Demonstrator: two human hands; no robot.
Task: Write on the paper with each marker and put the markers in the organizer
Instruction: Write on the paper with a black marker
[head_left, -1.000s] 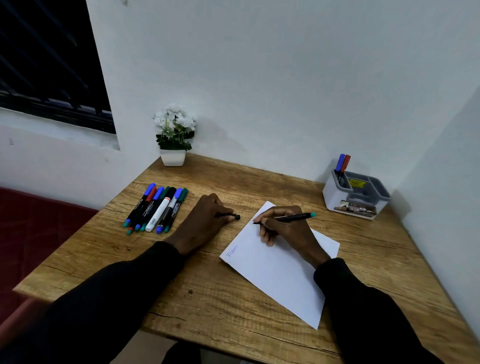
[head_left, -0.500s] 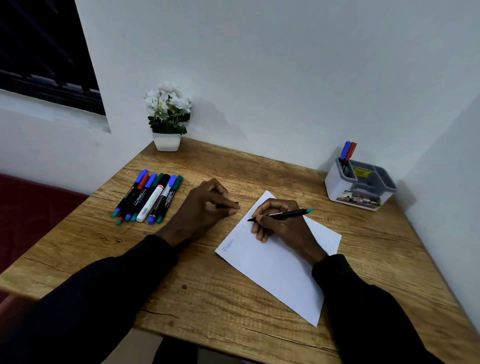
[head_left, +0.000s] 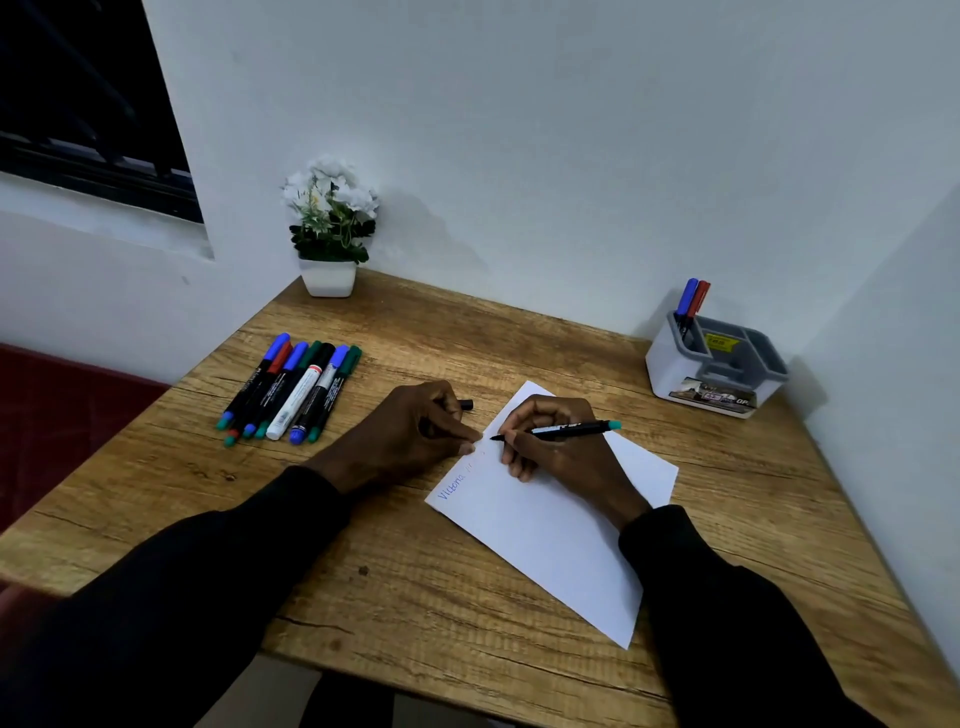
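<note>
A white sheet of paper (head_left: 545, 540) lies slanted on the wooden table, with blue writing near its left corner. My right hand (head_left: 556, 441) grips a black marker (head_left: 571, 429) with a teal end, tip down at the paper's upper left edge. My left hand (head_left: 410, 431) rests beside the paper, fingers curled round a black cap (head_left: 466, 405) whose end sticks out; a fingertip touches the paper's edge. Several capped markers (head_left: 296, 389) lie in a row at the left. The white and grey organizer (head_left: 717, 364) stands at the back right with a blue and a red marker (head_left: 691, 301) upright in it.
A small white pot of white flowers (head_left: 330, 228) stands at the table's back left corner against the wall. Walls close the table off at the back and right. A red seat (head_left: 62, 415) is below the table's left edge.
The view has shifted slightly. My left hand has moved closer to the paper's edge, and the marker tip has come down to the paper by the left hand's fingertips.
</note>
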